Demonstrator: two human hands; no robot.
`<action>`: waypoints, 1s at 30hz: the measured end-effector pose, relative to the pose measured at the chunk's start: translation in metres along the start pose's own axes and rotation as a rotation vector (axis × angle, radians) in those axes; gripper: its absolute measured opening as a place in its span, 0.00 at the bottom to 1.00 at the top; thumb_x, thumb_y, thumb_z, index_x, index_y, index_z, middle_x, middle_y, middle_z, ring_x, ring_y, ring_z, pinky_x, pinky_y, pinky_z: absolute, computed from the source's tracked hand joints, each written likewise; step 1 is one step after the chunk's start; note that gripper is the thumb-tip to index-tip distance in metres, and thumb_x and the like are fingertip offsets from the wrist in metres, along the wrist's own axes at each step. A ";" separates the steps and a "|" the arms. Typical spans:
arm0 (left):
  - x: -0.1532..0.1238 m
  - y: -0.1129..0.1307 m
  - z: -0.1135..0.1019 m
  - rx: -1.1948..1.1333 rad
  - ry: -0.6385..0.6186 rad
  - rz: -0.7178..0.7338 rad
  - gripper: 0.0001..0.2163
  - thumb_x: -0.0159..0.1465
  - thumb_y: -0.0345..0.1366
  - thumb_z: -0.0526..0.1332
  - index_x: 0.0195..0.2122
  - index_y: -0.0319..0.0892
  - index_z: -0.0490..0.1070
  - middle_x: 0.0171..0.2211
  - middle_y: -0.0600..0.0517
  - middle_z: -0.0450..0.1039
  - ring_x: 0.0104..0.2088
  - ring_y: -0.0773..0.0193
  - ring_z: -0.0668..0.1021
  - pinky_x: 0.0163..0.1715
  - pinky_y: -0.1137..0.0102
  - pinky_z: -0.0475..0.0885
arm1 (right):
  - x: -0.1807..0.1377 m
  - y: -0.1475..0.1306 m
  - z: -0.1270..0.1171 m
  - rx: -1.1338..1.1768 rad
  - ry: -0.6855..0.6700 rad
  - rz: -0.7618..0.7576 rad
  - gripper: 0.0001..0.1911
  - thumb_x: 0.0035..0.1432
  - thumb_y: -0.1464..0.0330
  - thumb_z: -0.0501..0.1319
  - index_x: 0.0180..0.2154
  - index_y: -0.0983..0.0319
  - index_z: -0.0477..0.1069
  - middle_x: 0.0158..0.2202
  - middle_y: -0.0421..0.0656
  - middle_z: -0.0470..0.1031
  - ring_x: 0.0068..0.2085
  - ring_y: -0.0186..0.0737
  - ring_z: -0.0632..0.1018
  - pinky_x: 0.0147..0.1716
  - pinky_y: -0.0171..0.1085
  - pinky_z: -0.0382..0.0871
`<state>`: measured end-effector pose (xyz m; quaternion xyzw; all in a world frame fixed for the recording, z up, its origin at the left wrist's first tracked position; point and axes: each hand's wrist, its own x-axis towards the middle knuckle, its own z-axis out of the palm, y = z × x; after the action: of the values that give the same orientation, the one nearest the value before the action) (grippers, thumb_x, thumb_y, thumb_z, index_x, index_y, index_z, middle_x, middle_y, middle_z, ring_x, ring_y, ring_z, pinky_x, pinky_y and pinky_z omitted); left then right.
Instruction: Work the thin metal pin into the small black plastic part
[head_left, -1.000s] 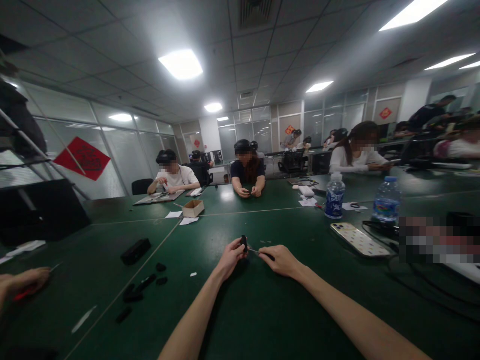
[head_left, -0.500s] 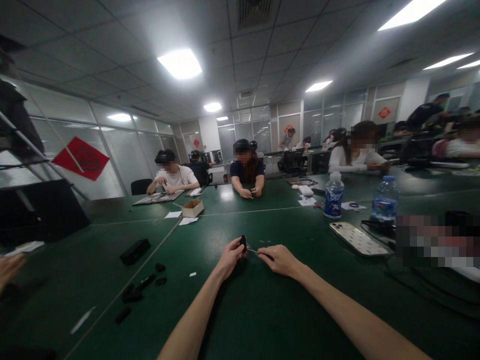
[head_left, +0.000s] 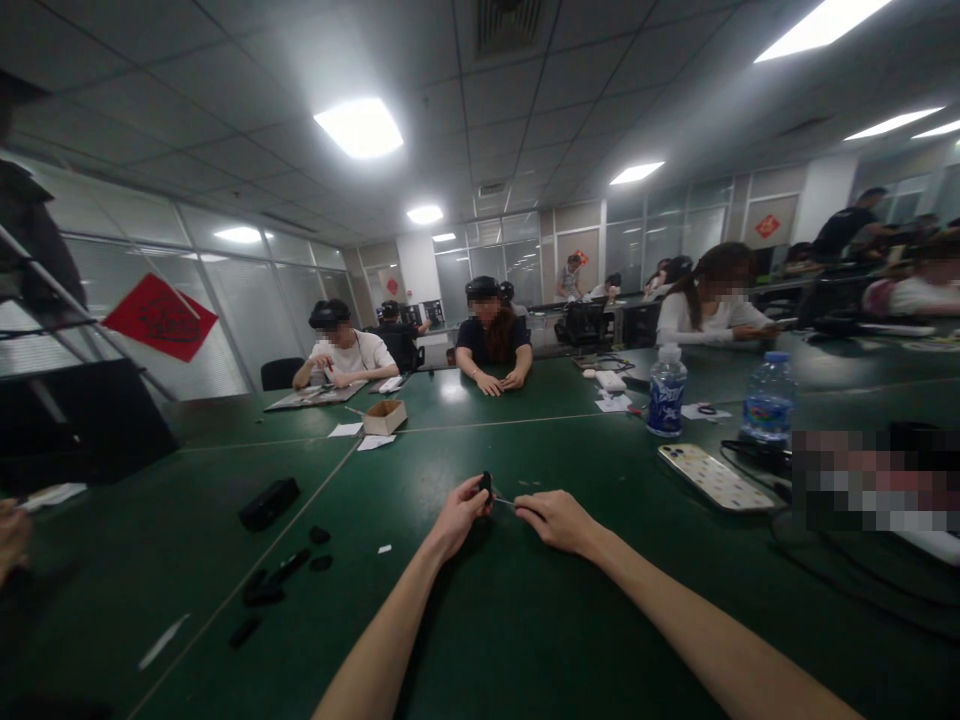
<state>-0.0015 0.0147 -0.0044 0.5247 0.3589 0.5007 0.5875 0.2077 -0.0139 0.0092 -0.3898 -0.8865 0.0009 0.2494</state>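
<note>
My left hand (head_left: 457,517) pinches a small black plastic-looking piece (head_left: 486,487), held upright a little above the green table (head_left: 525,620). From the other side, my right hand (head_left: 559,518) grips a thin screwdriver-like tool (head_left: 505,502), its handle hidden inside my fingers. The tool's slim metal shaft points left at the black piece, and its tip meets the piece or is very near it; contact is not clear. Left of my left forearm lie several small black parts (head_left: 291,566) and a larger black block (head_left: 270,503).
A phone (head_left: 716,478), two bottles (head_left: 667,390) and black cables (head_left: 825,560) are on the right. Farther off stands an open cardboard box (head_left: 385,416) beside white papers. Co-workers sit across the table; another person's hand (head_left: 13,540) shows at the left edge.
My hands and what they hold stay almost in place. At the left edge, the other person's hand has drawn back leftward. The person opposite has shifted their hands slightly.
</note>
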 end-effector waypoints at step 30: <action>-0.002 0.003 0.002 -0.066 0.019 -0.019 0.22 0.50 0.39 0.68 0.45 0.37 0.71 0.34 0.47 0.73 0.31 0.66 0.73 0.33 0.71 0.65 | 0.000 -0.003 -0.001 0.037 0.024 0.027 0.16 0.64 0.63 0.48 0.43 0.58 0.73 0.36 0.43 0.78 0.34 0.38 0.77 0.36 0.34 0.68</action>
<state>-0.0009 0.0120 -0.0010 0.4969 0.3528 0.5118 0.6055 0.2065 -0.0159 0.0107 -0.3969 -0.8779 0.0159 0.2674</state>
